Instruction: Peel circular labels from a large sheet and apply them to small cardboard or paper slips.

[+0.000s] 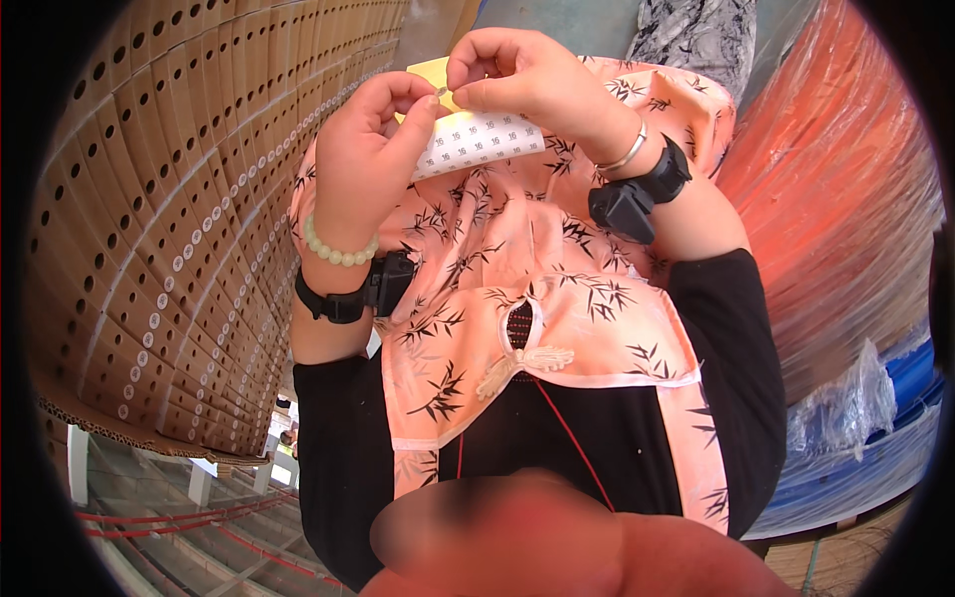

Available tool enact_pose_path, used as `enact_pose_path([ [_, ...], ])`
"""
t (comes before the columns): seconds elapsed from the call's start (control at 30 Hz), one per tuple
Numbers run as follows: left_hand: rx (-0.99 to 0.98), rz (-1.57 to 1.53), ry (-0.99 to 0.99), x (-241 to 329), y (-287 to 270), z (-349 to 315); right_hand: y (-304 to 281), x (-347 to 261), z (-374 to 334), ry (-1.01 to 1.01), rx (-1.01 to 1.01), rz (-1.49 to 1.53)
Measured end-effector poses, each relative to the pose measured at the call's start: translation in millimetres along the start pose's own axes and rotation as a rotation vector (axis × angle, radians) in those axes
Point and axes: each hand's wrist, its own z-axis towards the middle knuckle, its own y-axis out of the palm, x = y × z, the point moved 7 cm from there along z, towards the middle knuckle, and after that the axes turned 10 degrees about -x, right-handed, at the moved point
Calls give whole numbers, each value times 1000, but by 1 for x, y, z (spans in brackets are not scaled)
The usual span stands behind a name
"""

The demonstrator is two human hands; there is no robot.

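My left hand (370,149) is closed in a pinch, with a tiny pale sticker (441,92) between thumb and forefinger. Right beside it, the fingertips of my right hand (537,85) are curled and pressed close to the same spot. Whether they also grip the sticker I cannot tell. Below both hands a white sheet of printed labels (482,142) lies curved over my lap, and a yellow sheet (430,72) shows behind the fingers. My pink apron (487,224) with dark bamboo leaves spreads underneath.
Stacked brown cardboard pieces (159,229) with rows of round holes rise close on my left. To my right stand an orange bundle (826,189) in clear plastic wrap and blue wrapped goods (895,408). A dark patterned cloth (693,45) lies beyond my knees.
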Motion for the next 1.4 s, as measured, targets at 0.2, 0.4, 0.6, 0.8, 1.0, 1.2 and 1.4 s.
enact_pose_path([
  [0.2,7,113,7,-1,-5,-2,-1,2,4,-16,-3,67],
  [0.4,16,129,8,-1,-4,-3,-1,3,5,-11,0,54],
  [0.6,0,124,22,-3,-5,-4,2,4,4,-4,1,78],
  [0.8,-15,97,-2,-6,-3,-5,2,7,2,2,-6,94],
  [1.0,-25,101,-23,-7,-4,-4,1,8,5,0,-17,79],
  [1.2,-23,151,-143,0,-6,-7,-33,21,21,-62,14,174],
  [1.4,-123,422,-232,7,11,-14,-81,88,72,62,99,351],
])
